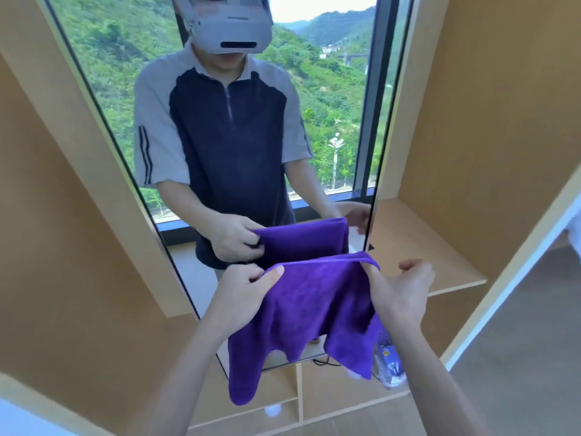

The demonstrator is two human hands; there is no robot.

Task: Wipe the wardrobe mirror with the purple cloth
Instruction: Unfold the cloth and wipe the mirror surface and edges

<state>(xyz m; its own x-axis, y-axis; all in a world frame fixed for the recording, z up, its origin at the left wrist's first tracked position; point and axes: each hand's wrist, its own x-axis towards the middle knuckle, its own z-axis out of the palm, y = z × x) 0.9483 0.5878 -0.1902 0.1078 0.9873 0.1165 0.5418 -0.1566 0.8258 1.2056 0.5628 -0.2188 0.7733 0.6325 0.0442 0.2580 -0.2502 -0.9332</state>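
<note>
A: Item one, cloth [301, 313]?
B: Purple, soft pile. Held up in the air in front of the mirror [257, 127], top hem stretched between both hands, the rest hanging in loose folds with two corners drooping low. Whether it touches the glass, I cannot tell.

A: Left hand [243, 289]?
B: Grip clamped on the cloth's upper left corner, thumb on top, fingers curled under.

A: Right hand [401, 289]?
B: Grip closed on the upper right corner; the hem wraps over the thumb side, fingers curled.

A: Mirror?
B: Tall, dark-framed, set in a tan wooden wardrobe [78, 247]. It reflects the person with the cloth, a window and green hills.

A: Other entries?
B: Shelf [434, 247] to the mirror's right. Open compartments below the mirror. A clear plastic packet [390, 363] with blue print, low right, partly hidden by the cloth; contents unclear.
</note>
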